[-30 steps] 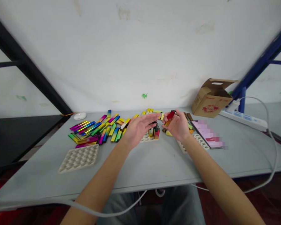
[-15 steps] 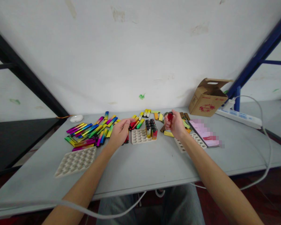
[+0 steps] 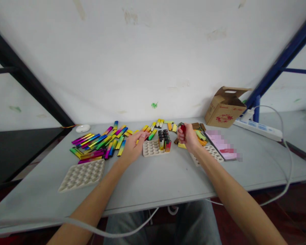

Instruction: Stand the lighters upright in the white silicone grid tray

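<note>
Spreading across the grey table, from a cardboard box at 2 o'clock to a loose heap of rainbow lighters at 10 o'clock, the scene closes in on a small holed tray with upright lighters standing at its far end. The right hand is closed in a fist around a red lighter, long axis upright, just beside those upright lighters, which lie at 9 o'clock from the fist. The left hand is half open, its fingers at the heap's edge; no writing is readable.
</note>
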Motion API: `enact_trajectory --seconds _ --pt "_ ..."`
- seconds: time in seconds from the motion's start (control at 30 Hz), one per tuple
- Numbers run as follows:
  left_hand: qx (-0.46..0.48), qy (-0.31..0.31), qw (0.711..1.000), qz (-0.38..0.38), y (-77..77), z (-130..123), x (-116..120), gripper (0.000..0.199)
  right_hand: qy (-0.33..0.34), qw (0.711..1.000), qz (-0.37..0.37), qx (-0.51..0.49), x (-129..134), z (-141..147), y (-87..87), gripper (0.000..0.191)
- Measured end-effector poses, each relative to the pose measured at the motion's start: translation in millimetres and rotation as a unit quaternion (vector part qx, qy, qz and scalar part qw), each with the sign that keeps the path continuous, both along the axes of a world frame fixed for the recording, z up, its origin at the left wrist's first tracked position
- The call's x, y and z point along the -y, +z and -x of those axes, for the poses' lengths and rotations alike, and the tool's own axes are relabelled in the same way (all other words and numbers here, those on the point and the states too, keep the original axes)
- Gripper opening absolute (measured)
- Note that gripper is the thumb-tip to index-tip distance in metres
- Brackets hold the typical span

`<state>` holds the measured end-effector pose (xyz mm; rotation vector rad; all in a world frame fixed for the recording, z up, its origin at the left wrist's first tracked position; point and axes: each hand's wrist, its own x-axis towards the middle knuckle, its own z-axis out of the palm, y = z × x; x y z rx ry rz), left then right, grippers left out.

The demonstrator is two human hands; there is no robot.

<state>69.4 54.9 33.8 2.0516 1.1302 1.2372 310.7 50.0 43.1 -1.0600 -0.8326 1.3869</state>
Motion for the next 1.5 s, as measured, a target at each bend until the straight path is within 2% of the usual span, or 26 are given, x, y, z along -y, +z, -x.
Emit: enact_trajectory --seconds 0.17,0.57,1.1,1.33,1.5 --pt "0.019 0.002 1.0 0.009 -0.9 0.2 -0.5 0.041 0.005 1.0 0.002 0.019 0.2 3.3 -1.8 0.032" --pt "0.039 0.0 0.999 0.021 -1.0 -0.3 -0.3 0.037 0.04 0.999 -0.008 -0.008 0.2 5.7 -4.3 0.032" --pt "-0.012 0.012 1.0 0.019 2.2 -1.6 3.0 0.043 0.053 0.999 0.005 -0.011 -0.1 7.8 -3.7 0.034" --pt "0.029 0.003 0.999 0.023 2.7 -2.8 3.1 0.039 0.06 0.995 -0.025 -0.072 4.1 5.3 -0.5 0.035" --pt "0.019 0.006 1.0 0.023 3.0 -3.4 4.6 0.039 0.053 0.993 -0.065 -0.089 5.4 4.1 1.7 0.026"
